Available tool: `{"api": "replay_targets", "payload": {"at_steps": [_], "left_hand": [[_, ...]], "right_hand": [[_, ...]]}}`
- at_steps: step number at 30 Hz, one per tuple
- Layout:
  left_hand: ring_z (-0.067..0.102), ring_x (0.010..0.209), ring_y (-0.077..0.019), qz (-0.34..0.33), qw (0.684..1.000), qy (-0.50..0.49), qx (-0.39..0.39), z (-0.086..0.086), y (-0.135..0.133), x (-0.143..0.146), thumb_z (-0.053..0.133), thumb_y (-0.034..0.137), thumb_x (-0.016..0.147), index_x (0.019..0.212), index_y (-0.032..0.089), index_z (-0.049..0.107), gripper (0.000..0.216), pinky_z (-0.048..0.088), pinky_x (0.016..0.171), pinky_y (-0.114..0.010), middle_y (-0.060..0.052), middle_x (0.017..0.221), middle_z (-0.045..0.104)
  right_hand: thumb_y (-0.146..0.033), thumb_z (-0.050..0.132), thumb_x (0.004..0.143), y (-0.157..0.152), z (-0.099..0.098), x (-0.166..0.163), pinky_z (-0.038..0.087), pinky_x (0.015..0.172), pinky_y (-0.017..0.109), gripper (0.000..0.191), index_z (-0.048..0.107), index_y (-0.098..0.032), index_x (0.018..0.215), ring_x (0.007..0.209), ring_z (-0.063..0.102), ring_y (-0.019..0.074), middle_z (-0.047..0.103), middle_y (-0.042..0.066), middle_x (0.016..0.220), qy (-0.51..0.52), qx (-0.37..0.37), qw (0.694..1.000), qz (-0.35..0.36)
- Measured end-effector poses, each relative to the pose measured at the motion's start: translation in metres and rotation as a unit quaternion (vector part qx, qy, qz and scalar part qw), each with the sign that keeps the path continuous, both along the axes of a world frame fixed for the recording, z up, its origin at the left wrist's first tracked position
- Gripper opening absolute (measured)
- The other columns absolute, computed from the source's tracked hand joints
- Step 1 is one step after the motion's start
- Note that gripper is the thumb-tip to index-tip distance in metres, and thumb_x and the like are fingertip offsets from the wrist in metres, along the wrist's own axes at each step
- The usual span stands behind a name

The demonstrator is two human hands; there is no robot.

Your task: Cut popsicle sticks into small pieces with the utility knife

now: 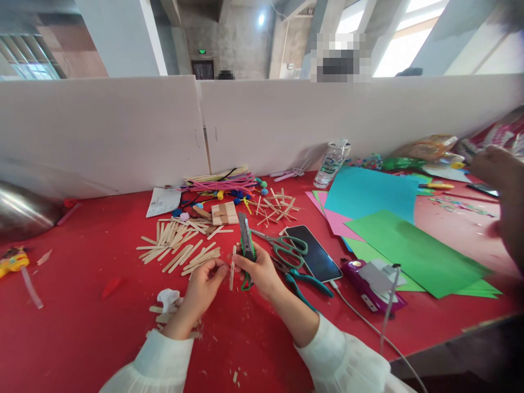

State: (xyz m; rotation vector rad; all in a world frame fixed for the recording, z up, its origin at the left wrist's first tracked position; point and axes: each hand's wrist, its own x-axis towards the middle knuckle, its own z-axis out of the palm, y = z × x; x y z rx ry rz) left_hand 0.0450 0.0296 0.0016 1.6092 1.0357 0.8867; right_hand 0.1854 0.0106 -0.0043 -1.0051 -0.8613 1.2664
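Your R hand (262,273) is clamped on a box cutter (247,240), blade end pointing up & away from you. A flat wood stick (232,278) stands approx. upright in view by that thumb, btwn your two hands; can't tell exactly which fingers grip it. Your L hand (202,286) is just beside it, thumb & forefinger tips pinched together; can't tell if there's anything btwn them.

Nr your L wrist: a crumpled white tissue (168,299) w/ a few stick pcs. Just past your hands, a loose pile of sticks (172,240) is spread out, w/ a stick bundle (224,213) behind it & some thin sticks (278,207) to its right.

Right of your R hand: scissors (292,251), teal-handled pliers (313,282) & a dark-screened phone (315,254) w/ a white cable (360,314). Next over, a purple gadget (364,286), then green paper (413,251), blue paper (376,194) & pink paper (338,222), overlapping.

Further back: pipe cleaners (223,183), a white card (164,202) & a clear bottle (332,164), tilted, nr the white board (102,131). Far L on the red table (82,327): a metal bowl (27,210), part cut off, & a yellow toy (15,261). Far R, another person's hand (493,164), blurred.
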Motion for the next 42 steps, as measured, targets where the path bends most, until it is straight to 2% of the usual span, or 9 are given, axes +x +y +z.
{"api": "replay_targets", "payload": {"at_steps": [5,12,18,28,31,33,36,40,42], "left_hand": [[0.058,0.065,-0.0164,0.028,1.000,0.010,0.001,0.001,-0.002,0.000,0.060,0.036,0.071,0.073,0.017,0.061,0.020,0.046,0.063,-0.026,-0.002,0.070,0.065],[0.058,0.066,-0.0165,0.017,0.999,0.019,0.020,0.005,-0.004,0.001,0.057,0.033,0.071,0.069,0.018,0.061,0.016,0.045,0.064,-0.026,-0.001,0.068,0.064],[0.055,0.065,-0.0171,-0.025,0.999,0.017,0.023,-0.001,-0.005,0.002,0.049,0.037,0.079,0.068,0.018,0.056,0.024,0.044,0.064,-0.027,-0.002,0.066,0.060],[0.047,0.062,-0.0152,0.044,0.993,0.058,0.089,-0.011,-0.006,-0.001,0.040,0.035,0.083,0.064,0.021,0.046,0.024,0.039,0.058,-0.024,0.002,0.061,0.048],[0.045,0.054,-0.0143,0.007,0.993,0.094,0.070,-0.013,-0.004,-0.001,0.041,0.034,0.081,0.055,0.020,0.043,0.029,0.037,0.053,-0.025,0.003,0.052,0.044],[0.053,0.064,-0.0161,0.008,0.995,0.054,0.081,-0.012,-0.004,0.000,0.049,0.029,0.075,0.067,0.019,0.054,0.013,0.042,0.061,-0.026,0.000,0.067,0.057],[0.059,0.082,-0.0189,-0.005,0.996,-0.014,0.083,-0.009,-0.007,0.003,0.051,0.027,0.074,0.087,0.019,0.061,0.017,0.044,0.075,-0.029,-0.004,0.087,0.064],[0.057,0.070,-0.0167,-0.069,0.997,-0.037,0.028,-0.007,-0.010,0.006,0.052,0.036,0.077,0.077,0.017,0.060,0.021,0.043,0.067,-0.026,-0.002,0.073,0.063],[0.052,0.062,-0.0135,-0.073,0.996,-0.047,0.016,-0.009,-0.008,0.006,0.055,0.035,0.075,0.074,0.016,0.059,0.019,0.040,0.059,-0.023,0.000,0.067,0.059]], "right_hand": [[-0.033,0.070,0.063,0.001,0.002,0.000,0.036,0.038,0.019,0.027,0.052,-0.018,0.076,0.038,0.044,0.0071,0.051,-0.008,0.048,0.002,-0.006,1.000,-0.008],[-0.033,0.070,0.063,-0.001,0.002,-0.003,0.036,0.037,0.019,0.027,0.051,-0.018,0.076,0.038,0.044,0.0070,0.052,-0.007,0.049,-0.005,-0.003,1.000,-0.006],[-0.033,0.069,0.064,0.001,0.003,-0.006,0.035,0.035,0.018,0.026,0.048,-0.019,0.070,0.034,0.043,0.0063,0.051,-0.008,0.045,-0.014,0.003,1.000,0.003],[-0.033,0.070,0.063,0.003,0.001,0.001,0.036,0.037,0.017,0.027,0.050,-0.018,0.073,0.035,0.043,0.0058,0.049,-0.009,0.044,-0.030,0.018,0.999,-0.020],[-0.034,0.069,0.063,0.003,0.003,0.003,0.035,0.035,0.017,0.028,0.047,-0.019,0.070,0.034,0.041,0.0053,0.048,-0.009,0.043,-0.036,0.018,0.999,-0.024],[-0.035,0.069,0.062,0.002,0.005,0.003,0.034,0.034,0.016,0.029,0.046,-0.019,0.069,0.033,0.041,0.0053,0.048,-0.009,0.041,-0.040,0.020,0.999,-0.025],[-0.035,0.069,0.062,0.000,0.005,0.000,0.034,0.034,0.016,0.029,0.047,-0.019,0.069,0.033,0.041,0.0052,0.048,-0.009,0.041,-0.042,0.023,0.999,-0.023],[-0.036,0.070,0.060,0.000,0.002,-0.003,0.037,0.036,0.017,0.029,0.047,-0.018,0.067,0.035,0.044,0.0059,0.051,-0.008,0.042,-0.043,0.027,0.999,-0.014],[-0.038,0.070,0.060,0.001,0.000,-0.002,0.036,0.035,0.018,0.030,0.048,-0.018,0.068,0.033,0.044,0.0069,0.052,-0.007,0.042,-0.047,0.025,0.999,-0.006]]}}
